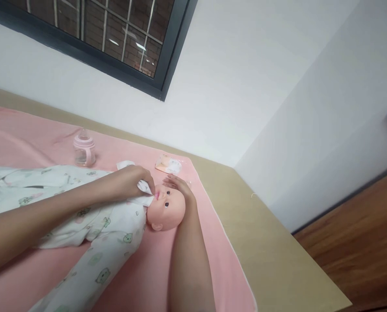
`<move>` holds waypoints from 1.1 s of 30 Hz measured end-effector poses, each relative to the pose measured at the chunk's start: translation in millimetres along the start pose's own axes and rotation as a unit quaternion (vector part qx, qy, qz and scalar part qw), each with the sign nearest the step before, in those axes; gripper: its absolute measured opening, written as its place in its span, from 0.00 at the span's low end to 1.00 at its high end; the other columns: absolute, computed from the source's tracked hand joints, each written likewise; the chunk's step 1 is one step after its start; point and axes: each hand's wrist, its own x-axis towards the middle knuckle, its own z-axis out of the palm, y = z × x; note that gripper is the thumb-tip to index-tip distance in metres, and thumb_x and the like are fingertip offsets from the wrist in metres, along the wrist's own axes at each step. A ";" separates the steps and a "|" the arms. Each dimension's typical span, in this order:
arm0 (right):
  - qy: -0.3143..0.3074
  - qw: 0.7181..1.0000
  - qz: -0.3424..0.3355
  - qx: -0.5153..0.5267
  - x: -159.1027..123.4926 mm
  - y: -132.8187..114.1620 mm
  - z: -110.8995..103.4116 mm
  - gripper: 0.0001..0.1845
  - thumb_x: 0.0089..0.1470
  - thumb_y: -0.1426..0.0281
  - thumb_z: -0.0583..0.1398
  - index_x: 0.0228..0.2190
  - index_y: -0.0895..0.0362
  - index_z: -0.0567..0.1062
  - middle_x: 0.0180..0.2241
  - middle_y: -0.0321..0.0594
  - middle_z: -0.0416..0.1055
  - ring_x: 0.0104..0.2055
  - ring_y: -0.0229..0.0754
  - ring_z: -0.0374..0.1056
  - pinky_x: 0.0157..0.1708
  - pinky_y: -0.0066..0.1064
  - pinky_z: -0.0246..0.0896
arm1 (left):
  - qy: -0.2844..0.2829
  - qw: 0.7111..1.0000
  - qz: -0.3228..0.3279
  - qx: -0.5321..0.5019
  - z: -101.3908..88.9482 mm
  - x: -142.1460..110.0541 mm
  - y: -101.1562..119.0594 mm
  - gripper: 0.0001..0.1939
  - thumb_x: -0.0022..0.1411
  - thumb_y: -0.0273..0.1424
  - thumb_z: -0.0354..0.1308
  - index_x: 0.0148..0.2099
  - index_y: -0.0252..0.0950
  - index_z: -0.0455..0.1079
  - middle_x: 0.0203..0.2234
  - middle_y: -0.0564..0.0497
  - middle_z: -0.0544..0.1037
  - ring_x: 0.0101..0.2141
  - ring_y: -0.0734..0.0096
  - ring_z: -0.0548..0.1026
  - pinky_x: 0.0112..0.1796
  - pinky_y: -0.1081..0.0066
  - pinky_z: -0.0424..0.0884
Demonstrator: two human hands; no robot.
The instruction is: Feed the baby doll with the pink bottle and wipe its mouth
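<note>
A baby doll (167,210) lies on its back in white pajamas with a green bear print (115,225), its bare head toward the right. My left hand (137,184) reaches over its chest and pinches a folded white wipe (144,186) right by the doll's mouth. More white cloth shows under that hand at the doll's neck; I cannot tell if it belongs to the same piece. Against the far side of the doll's head rests my right hand (180,187), fingers stretched out, its wrist curving round the crown.
A pink baby bottle (85,149) with a handle stands beyond the doll's body. Near the doll's head lies a small soft packet (168,164). A pink blanket (213,260) covers much of the wooden tabletop (261,242), which meets a white wall below a barred window (122,34).
</note>
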 end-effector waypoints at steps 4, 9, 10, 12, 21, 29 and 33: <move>-0.004 1.000 -0.001 0.009 -1.4 0.3 -0.1 0.11 0.44 0.66 0.65 0.31 0.56 0.73 0.38 0.42 0.75 0.46 0.44 0.71 0.49 0.37 0.64 | 0.018 1.000 0.003 0.007 1.6 1.0 -2.1 0.10 0.50 0.35 0.56 0.32 0.41 0.77 0.32 0.53 0.79 0.36 0.64 0.74 0.37 0.72 0.65; -0.006 1.000 -0.010 0.015 -0.7 2.4 -0.5 0.11 0.45 0.66 0.64 0.33 0.56 0.73 0.38 0.41 0.75 0.46 0.44 0.71 0.49 0.38 0.64 | 0.041 0.999 0.006 0.011 4.0 1.0 -4.9 0.09 0.51 0.35 0.57 0.33 0.41 0.77 0.32 0.53 0.79 0.36 0.64 0.74 0.37 0.72 0.65; -0.005 1.000 -0.011 0.014 -1.2 2.1 -0.1 0.11 0.45 0.66 0.64 0.32 0.56 0.73 0.38 0.42 0.75 0.45 0.44 0.71 0.49 0.38 0.64 | 0.043 0.999 0.008 0.011 4.8 0.9 -5.5 0.09 0.51 0.34 0.56 0.33 0.41 0.77 0.32 0.53 0.79 0.36 0.64 0.74 0.36 0.72 0.65; -0.003 1.000 -0.007 0.007 -2.6 0.5 1.2 0.10 0.45 0.66 0.64 0.32 0.56 0.73 0.38 0.42 0.75 0.45 0.44 0.71 0.49 0.38 0.64 | 0.044 0.999 0.011 0.014 6.6 0.9 -6.6 0.09 0.52 0.34 0.56 0.33 0.41 0.77 0.31 0.53 0.78 0.35 0.65 0.73 0.36 0.72 0.65; 0.001 1.000 0.002 -0.010 -2.0 -3.7 3.4 0.08 0.45 0.67 0.64 0.29 0.56 0.71 0.37 0.42 0.76 0.45 0.44 0.71 0.48 0.37 0.65 | 0.048 0.999 0.021 0.012 9.9 1.8 -7.4 0.09 0.54 0.35 0.55 0.34 0.42 0.77 0.34 0.53 0.78 0.36 0.64 0.73 0.38 0.71 0.64; 0.006 1.000 -0.007 -0.025 -3.8 -4.1 2.6 0.09 0.46 0.69 0.64 0.32 0.57 0.71 0.40 0.43 0.75 0.46 0.43 0.70 0.47 0.34 0.66 | 0.083 0.996 0.030 -0.019 8.3 1.6 -7.1 0.09 0.53 0.35 0.55 0.34 0.40 0.75 0.33 0.54 0.79 0.36 0.65 0.74 0.38 0.72 0.65; 0.002 0.999 0.000 -0.036 -0.4 -5.6 2.8 0.08 0.46 0.71 0.63 0.32 0.57 0.71 0.38 0.43 0.76 0.45 0.42 0.71 0.47 0.34 0.66 | 0.066 0.996 0.025 -0.047 5.8 0.4 -3.5 0.09 0.52 0.34 0.55 0.34 0.40 0.75 0.33 0.55 0.79 0.37 0.65 0.74 0.38 0.73 0.65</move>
